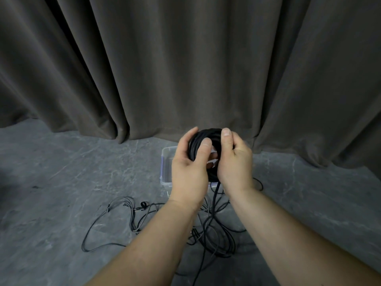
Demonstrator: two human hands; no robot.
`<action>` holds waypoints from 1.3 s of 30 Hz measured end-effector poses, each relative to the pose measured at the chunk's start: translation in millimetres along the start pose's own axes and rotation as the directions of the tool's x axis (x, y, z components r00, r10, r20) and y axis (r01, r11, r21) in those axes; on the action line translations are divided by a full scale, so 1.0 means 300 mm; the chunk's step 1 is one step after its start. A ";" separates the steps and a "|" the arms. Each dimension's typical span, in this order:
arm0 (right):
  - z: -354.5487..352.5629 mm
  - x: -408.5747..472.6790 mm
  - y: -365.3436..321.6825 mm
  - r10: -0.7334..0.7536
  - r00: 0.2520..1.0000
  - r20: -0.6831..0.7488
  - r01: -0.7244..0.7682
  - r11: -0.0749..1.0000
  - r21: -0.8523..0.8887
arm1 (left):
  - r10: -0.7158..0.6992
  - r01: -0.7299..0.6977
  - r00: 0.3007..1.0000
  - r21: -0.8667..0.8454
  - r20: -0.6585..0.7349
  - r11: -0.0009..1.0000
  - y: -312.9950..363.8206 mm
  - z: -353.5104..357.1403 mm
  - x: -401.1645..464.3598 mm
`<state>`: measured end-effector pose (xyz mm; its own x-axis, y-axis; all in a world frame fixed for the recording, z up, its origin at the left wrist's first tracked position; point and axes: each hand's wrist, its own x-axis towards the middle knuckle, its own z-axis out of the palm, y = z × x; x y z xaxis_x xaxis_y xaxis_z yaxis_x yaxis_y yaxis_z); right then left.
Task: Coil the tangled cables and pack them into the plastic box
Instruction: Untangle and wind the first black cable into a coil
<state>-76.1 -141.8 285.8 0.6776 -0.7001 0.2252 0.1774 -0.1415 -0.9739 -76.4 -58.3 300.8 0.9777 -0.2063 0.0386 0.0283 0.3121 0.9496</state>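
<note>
Black cable coil (206, 137) gripped by both hands — left hand (188, 172), right hand (235, 162)

We count two hands, the left hand (188, 172) and right hand (235, 162), one black cable coil (203, 135), one clear plastic box (166, 162), one tangle of loose cables (132, 219), and one curtain (185, 69).
</note>
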 end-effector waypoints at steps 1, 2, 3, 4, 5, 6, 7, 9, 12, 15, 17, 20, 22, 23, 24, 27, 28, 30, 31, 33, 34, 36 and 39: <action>0.000 0.000 0.003 0.002 1.000 0.004 -0.002 1.000 -0.001 | 0.003 -0.003 1.000 0.001 0.017 1.000 0.000 0.000 -0.001; -0.001 -0.002 0.002 0.001 1.000 0.015 -0.001 1.000 -0.008 | 0.009 -0.009 1.000 0.005 0.028 1.000 0.002 0.002 -0.002; -0.001 -0.003 0.005 -0.004 1.000 0.029 0.005 1.000 -0.017 | 0.015 -0.015 1.000 0.011 0.022 1.000 0.006 0.004 -0.002; -0.001 -0.004 0.004 -0.001 0.999 0.049 0.002 1.000 -0.016 | 0.023 -0.024 1.000 0.017 0.001 1.000 0.013 0.005 0.001; 0.000 -0.004 0.001 0.006 0.997 0.076 -0.005 1.000 -0.007 | 0.038 -0.037 0.999 0.028 -0.031 0.999 0.020 0.006 0.006; 0.000 -0.001 0.002 0.014 0.993 0.118 -0.015 1.000 0.011 | 0.057 -0.055 0.996 0.042 -0.066 0.998 0.025 0.005 0.011; -0.002 0.003 0.005 0.009 0.985 0.172 -0.013 1.000 0.021 | 0.078 -0.073 0.992 0.060 -0.094 0.996 0.029 0.002 0.017; -0.015 0.010 0.012 0.025 0.938 0.346 -0.046 0.998 0.052 | 0.092 -0.082 0.986 0.077 -0.137 0.994 0.032 -0.010 0.034; -0.066 0.017 0.014 0.181 0.781 0.597 -0.226 0.974 0.000 | 0.117 -0.103 0.972 0.075 -0.204 0.992 0.040 -0.041 0.062; -0.141 0.016 0.024 0.391 0.542 0.744 -0.182 0.919 -0.349 | 0.146 -0.129 0.949 0.077 -0.280 0.989 0.052 -0.080 0.097; -0.170 0.021 0.046 0.466 0.516 0.718 -0.016 0.844 -0.536 | 0.161 -0.144 0.924 0.075 -0.347 0.987 0.062 -0.112 0.126; -0.184 0.047 0.069 0.337 0.779 0.528 0.026 0.825 -0.565 | 0.183 -0.177 0.884 0.054 -0.429 0.983 0.070 -0.151 0.156; -0.188 0.059 0.070 0.127 0.911 0.392 0.094 0.861 -0.499 | 0.182 -0.178 0.867 0.052 -0.464 0.983 0.068 -0.169 0.167; -0.188 0.060 0.061 0.021 0.931 0.363 0.181 0.841 -0.510 | 0.187 -0.182 0.860 0.057 -0.475 0.982 0.067 -0.176 0.170; -0.187 0.060 0.049 -0.076 0.925 0.371 0.287 0.780 -0.556 | 0.193 -0.181 0.852 0.073 -0.486 0.981 0.065 -0.184 0.174; -0.171 0.050 -0.014 -0.092 0.831 0.549 0.520 0.480 -0.707 | 0.239 -0.174 0.851 0.177 -0.467 0.969 0.069 -0.190 0.168; -0.164 0.044 -0.044 -0.026 0.794 0.607 0.560 0.421 -0.714 | 0.267 -0.178 0.858 0.233 -0.440 0.956 0.067 -0.187 0.164; -0.147 0.031 -0.102 0.081 0.720 0.689 0.590 0.452 -0.669 | 0.301 -0.176 0.883 0.343 -0.359 0.923 0.053 -0.179 0.154; -0.139 0.022 -0.131 0.113 0.682 0.723 0.581 0.517 -0.629 | 0.303 -0.170 0.900 0.389 -0.313 0.906 0.044 -0.174 0.149; -0.126 0.009 -0.173 0.132 0.615 0.777 0.526 0.665 -0.530 | 0.307 -0.171 0.925 0.478 -0.222 0.862 0.030 -0.162 0.137; -0.122 0.008 -0.187 0.124 0.592 0.796 0.487 0.732 -0.476 | 0.306 -0.178 0.935 0.507 -0.180 0.843 0.024 -0.156 0.134; -0.120 0.013 -0.200 0.100 0.573 0.814 0.388 0.841 -0.376 | 0.269 -0.177 0.956 0.506 -0.114 0.844 0.018 -0.141 0.127; -0.126 0.028 -0.197 0.035 0.611 0.791 0.241 0.944 -0.227 | 0.146 -0.125 0.989 0.365 -0.032 0.923 0.004 -0.116 0.108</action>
<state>-107.9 -165.6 344.0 0.9846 0.1213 0.1259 0.1682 -0.4612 -0.8712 -37.4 -32.3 292.4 0.9775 -0.1285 0.1672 -0.1716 -0.0243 0.9849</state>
